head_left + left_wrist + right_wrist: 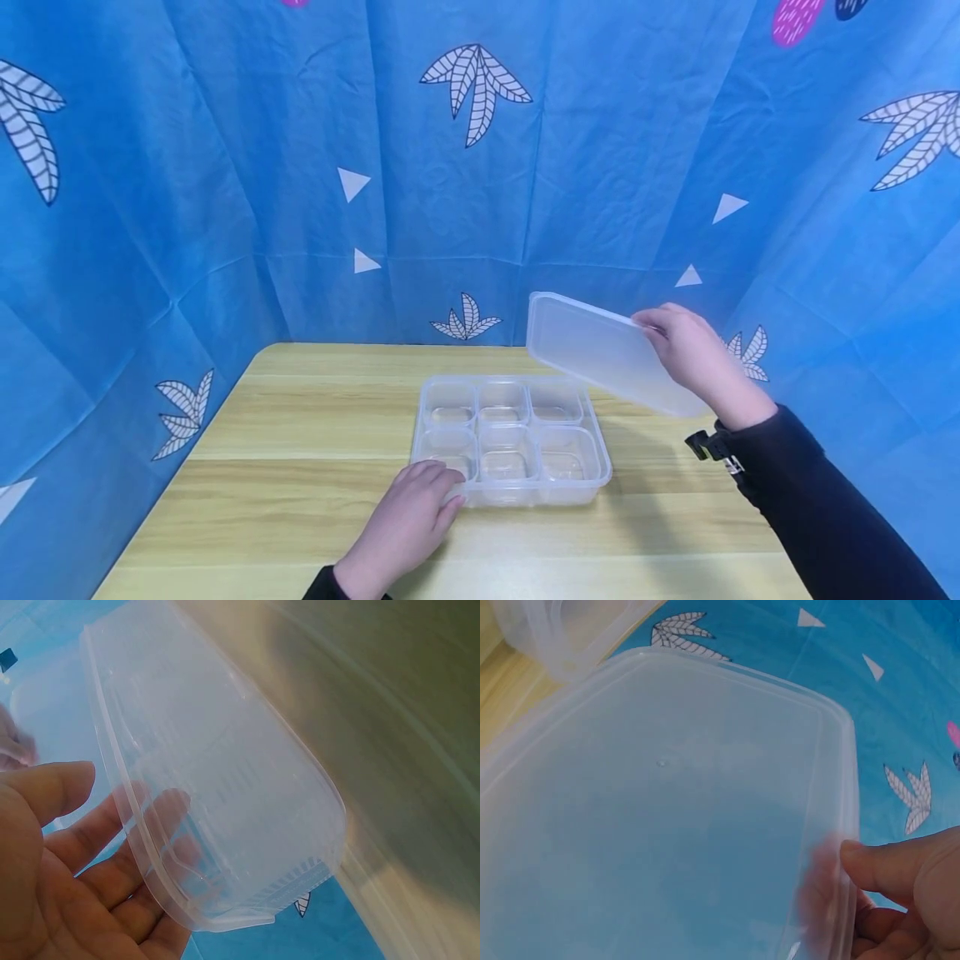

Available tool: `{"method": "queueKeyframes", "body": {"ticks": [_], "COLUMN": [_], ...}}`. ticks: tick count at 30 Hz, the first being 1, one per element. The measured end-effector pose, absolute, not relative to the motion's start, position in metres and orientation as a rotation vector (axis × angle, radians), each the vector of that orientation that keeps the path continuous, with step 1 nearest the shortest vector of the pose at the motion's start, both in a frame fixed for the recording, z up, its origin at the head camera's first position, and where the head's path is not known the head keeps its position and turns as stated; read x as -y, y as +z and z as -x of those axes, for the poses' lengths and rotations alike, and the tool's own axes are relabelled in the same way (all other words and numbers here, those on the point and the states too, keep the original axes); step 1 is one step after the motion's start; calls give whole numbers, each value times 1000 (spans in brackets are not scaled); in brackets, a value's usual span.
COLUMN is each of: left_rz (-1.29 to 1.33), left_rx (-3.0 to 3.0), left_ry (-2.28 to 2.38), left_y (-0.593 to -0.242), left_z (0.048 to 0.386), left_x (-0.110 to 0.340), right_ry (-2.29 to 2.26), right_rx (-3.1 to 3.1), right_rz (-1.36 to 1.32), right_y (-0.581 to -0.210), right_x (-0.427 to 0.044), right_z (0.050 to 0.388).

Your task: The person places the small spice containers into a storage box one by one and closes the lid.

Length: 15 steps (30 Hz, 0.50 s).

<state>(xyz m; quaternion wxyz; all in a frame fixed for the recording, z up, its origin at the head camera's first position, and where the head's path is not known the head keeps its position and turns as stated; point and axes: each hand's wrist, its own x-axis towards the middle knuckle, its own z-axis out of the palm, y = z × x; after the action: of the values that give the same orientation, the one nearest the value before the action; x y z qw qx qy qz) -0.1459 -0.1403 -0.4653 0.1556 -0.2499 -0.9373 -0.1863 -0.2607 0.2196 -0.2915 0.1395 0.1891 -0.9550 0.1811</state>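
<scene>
Grasping the edge of the translucent lid [600, 350] between thumb and fingers, the grip of the right hand [688, 357] holds it tilted and raised off the table [315, 433], at the container's far right. The clear six-compartment container [525, 496] stands on the table, with the left hand [408, 517] at its near left corner, grip released, fingers relaxed. A blue printed cloth [637, 125] hangs at the far side.
</scene>
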Motion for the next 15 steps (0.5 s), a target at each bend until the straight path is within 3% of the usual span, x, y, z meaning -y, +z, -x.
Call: {"method": "queueKeyframes", "body": {"ticks": [15], "left_rz": [714], "left_rx": [2705], "left_ry": [-539], "left_y": [-465], "left_z": [146], "left_x": [140], "right_ry": [503], "right_rx": [2636], "right_rz": [-657], "right_y": [-301], "right_x": [-176], "right_z": [271]}}
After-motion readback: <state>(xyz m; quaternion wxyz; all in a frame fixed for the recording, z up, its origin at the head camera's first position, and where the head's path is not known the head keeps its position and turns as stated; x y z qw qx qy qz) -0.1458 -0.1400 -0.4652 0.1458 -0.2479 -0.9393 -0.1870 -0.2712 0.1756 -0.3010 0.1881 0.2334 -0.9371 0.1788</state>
